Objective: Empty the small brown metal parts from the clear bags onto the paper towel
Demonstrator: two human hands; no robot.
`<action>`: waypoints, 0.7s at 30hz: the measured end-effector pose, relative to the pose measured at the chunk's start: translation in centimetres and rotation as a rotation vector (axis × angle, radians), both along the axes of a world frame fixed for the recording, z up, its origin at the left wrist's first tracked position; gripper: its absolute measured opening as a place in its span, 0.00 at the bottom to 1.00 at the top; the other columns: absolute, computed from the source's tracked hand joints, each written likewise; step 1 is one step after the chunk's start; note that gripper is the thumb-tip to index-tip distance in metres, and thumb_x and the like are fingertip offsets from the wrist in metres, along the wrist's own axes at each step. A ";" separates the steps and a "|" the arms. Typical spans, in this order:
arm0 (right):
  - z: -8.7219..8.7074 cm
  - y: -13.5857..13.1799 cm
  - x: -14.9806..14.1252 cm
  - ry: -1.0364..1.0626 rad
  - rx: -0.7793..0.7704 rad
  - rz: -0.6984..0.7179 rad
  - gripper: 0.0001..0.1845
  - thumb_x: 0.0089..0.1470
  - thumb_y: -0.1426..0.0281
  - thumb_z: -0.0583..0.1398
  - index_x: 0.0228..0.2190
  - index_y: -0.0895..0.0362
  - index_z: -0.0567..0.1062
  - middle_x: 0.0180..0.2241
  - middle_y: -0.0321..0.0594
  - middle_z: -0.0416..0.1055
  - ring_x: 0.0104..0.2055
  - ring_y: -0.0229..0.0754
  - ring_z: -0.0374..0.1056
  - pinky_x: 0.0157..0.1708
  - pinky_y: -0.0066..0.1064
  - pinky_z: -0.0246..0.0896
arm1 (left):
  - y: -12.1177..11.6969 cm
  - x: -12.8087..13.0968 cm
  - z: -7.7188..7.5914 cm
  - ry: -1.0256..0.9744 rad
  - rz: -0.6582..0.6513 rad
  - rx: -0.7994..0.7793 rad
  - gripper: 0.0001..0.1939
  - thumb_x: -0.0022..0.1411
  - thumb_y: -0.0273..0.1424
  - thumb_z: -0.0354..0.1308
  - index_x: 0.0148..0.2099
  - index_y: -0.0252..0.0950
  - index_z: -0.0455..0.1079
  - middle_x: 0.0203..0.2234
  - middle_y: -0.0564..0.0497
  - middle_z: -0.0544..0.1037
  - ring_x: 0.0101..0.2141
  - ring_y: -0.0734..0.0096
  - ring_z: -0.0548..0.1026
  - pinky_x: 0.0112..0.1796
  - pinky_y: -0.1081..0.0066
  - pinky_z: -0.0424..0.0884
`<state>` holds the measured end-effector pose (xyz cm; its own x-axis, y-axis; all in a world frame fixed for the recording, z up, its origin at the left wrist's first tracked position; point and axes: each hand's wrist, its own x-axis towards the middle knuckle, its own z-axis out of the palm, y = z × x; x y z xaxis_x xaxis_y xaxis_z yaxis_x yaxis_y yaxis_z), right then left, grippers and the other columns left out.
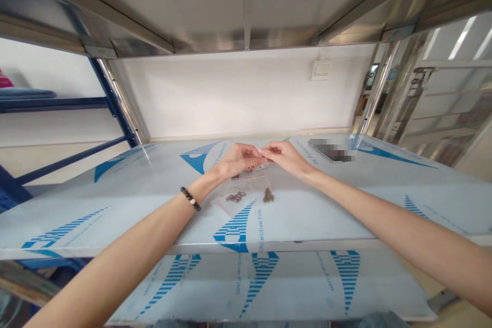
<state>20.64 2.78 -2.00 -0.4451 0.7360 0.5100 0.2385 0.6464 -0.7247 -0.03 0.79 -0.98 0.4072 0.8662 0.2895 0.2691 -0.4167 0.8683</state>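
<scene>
My left hand [239, 159] and my right hand [285, 158] meet over the middle of the film-covered shelf, their fingertips pinched close together. Between them shows a bit of a small clear plastic bag [262, 163], mostly hidden by the fingers. Just in front lies a flat clear bag [226, 207] with several small brown pieces [236, 197] on or in it. To its right sits a little heap of brownish pieces [268, 195], too small to name. Another dark piece [235, 177] lies beneath my left hand.
A phone-like flat dark object [331, 150], partly blurred out, lies at the back right of the shelf [326, 215]. Metal posts [119, 97] stand at the back corners, and another metal shelf [207, 5] hangs low overhead. A lower film-covered surface [295, 287] is nearer me.
</scene>
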 end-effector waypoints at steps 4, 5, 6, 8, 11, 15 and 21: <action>-0.6 -0.1 0.1 0.063 -0.179 0.121 0.16 0.63 0.57 0.64 0.31 0.55 0.75 0.27 0.37 0.72 0.29 0.40 0.68 0.33 0.34 0.63 | 0.6 0.0 -0.6 0.073 -0.029 -0.020 0.08 0.57 0.35 0.69 0.31 0.37 0.75 0.28 0.49 0.81 0.27 0.74 0.72 0.30 0.71 0.68; -0.7 -0.2 0.1 0.064 -0.207 0.139 0.14 0.63 0.59 0.65 0.31 0.55 0.75 0.28 0.38 0.73 0.30 0.40 0.69 0.34 0.34 0.65 | 0.7 -0.1 -0.7 0.084 -0.039 -0.025 0.08 0.57 0.35 0.69 0.32 0.37 0.75 0.28 0.50 0.81 0.27 0.74 0.73 0.30 0.72 0.68; -0.7 -0.2 0.2 0.060 -0.232 0.154 0.12 0.62 0.60 0.65 0.31 0.55 0.74 0.29 0.38 0.74 0.30 0.40 0.70 0.34 0.34 0.66 | 0.8 -0.1 -0.9 0.092 -0.047 -0.027 0.09 0.57 0.36 0.69 0.32 0.36 0.75 0.28 0.49 0.81 0.27 0.74 0.73 0.29 0.72 0.68; -0.8 -0.3 0.2 0.051 -0.271 0.177 0.10 0.62 0.63 0.64 0.31 0.54 0.73 0.29 0.39 0.75 0.30 0.41 0.73 0.34 0.35 0.69 | 0.8 -0.1 -1.1 0.093 -0.059 -0.024 0.10 0.60 0.38 0.68 0.33 0.36 0.77 0.28 0.48 0.81 0.28 0.72 0.75 0.28 0.73 0.68; -0.8 -0.3 0.4 0.057 -0.294 0.185 0.08 0.63 0.65 0.63 0.32 0.54 0.73 0.29 0.39 0.77 0.30 0.41 0.74 0.33 0.35 0.71 | 0.7 0.1 -1.0 0.088 -0.062 -0.009 0.11 0.63 0.39 0.65 0.33 0.37 0.78 0.27 0.47 0.80 0.27 0.70 0.75 0.26 0.72 0.67; -0.6 -0.3 0.7 0.023 -0.263 0.194 0.08 0.63 0.64 0.63 0.32 0.54 0.74 0.30 0.40 0.79 0.29 0.40 0.74 0.30 0.34 0.71 | 0.3 0.3 -0.7 0.089 -0.043 0.021 0.10 0.64 0.36 0.62 0.30 0.37 0.75 0.24 0.49 0.77 0.25 0.72 0.71 0.27 0.71 0.66; 0.3 -0.8 0.7 -0.088 -0.098 0.093 0.07 0.59 0.71 0.60 0.28 0.54 0.73 0.22 0.35 0.73 0.24 0.38 0.69 0.27 0.31 0.60 | -0.3 0.7 0.0 0.171 -0.005 0.234 0.09 0.61 0.32 0.58 0.29 0.37 0.72 0.24 0.53 0.73 0.26 0.74 0.66 0.31 0.70 0.62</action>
<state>21.32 1.95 -1.72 -0.5538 0.7336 0.3939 0.2461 0.5961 -0.7643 0.63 0.52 -1.02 0.4717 0.7817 0.4080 0.4008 -0.6023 0.6904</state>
